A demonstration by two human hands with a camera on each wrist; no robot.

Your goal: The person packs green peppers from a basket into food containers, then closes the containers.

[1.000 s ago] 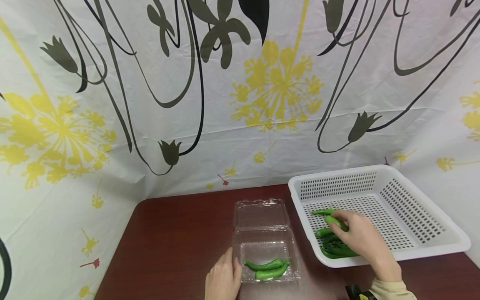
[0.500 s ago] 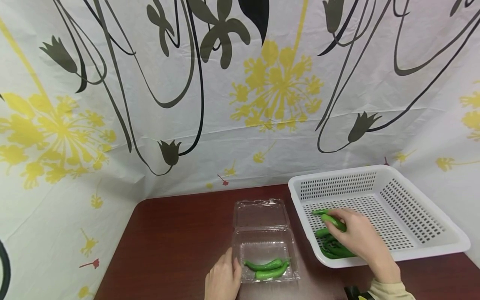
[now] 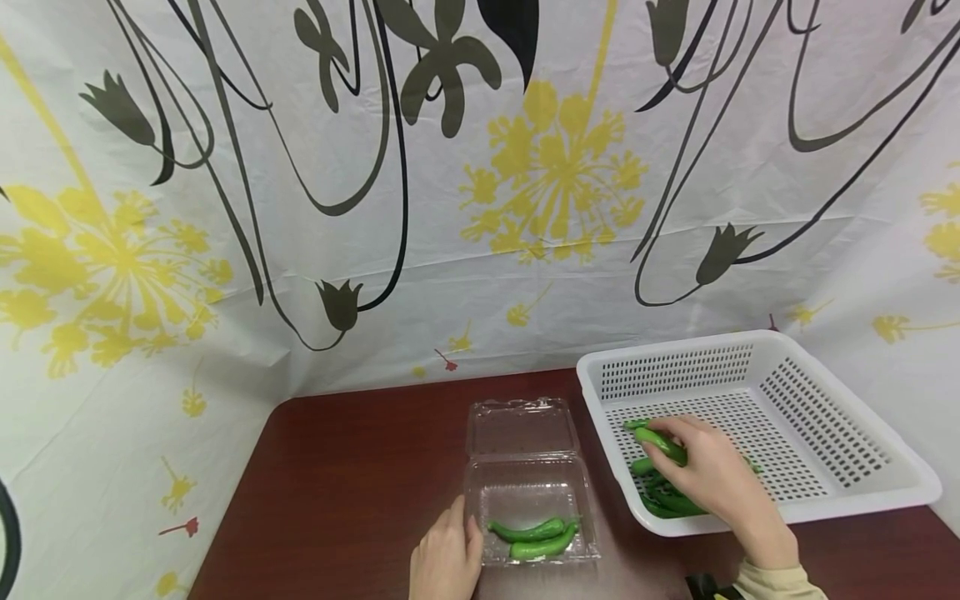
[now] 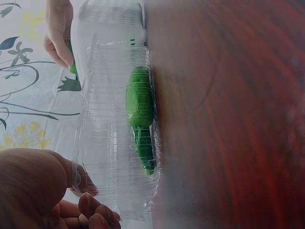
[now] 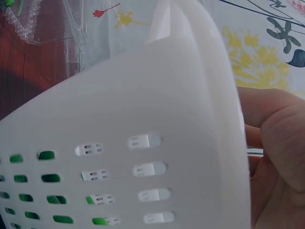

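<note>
My right hand (image 3: pixel 708 467) pinches a green chili pepper (image 3: pixel 660 447) between thumb and fingers over the left part of the white basket (image 3: pixel 892 467). Several more green peppers (image 3: pixel 667 500) lie in the basket below that hand, partly covered by it. On the table, the clear plastic clamshell box (image 3: pixel 528 487) stands with its lid folded back, and two green peppers (image 3: pixel 542 548) lie side by side in its near part. My left hand (image 3: pixel 447 554) grips the box's left wall; in the left wrist view its thumb is over the rim, with curled fingers (image 4: pixel 97 217) outside.
The dark red table (image 3: pixel 360 483) reaches back to a white patterned sheet (image 3: pixel 450 250) hung behind it. The basket's slotted wall (image 5: pixel 119 109) fills much of the right wrist view and hides most of the right hand's work there.
My right hand has shifted slightly left with the pepper in its fingers. A green tip now shows to the right of the hand. The left hand and box stay put.
</note>
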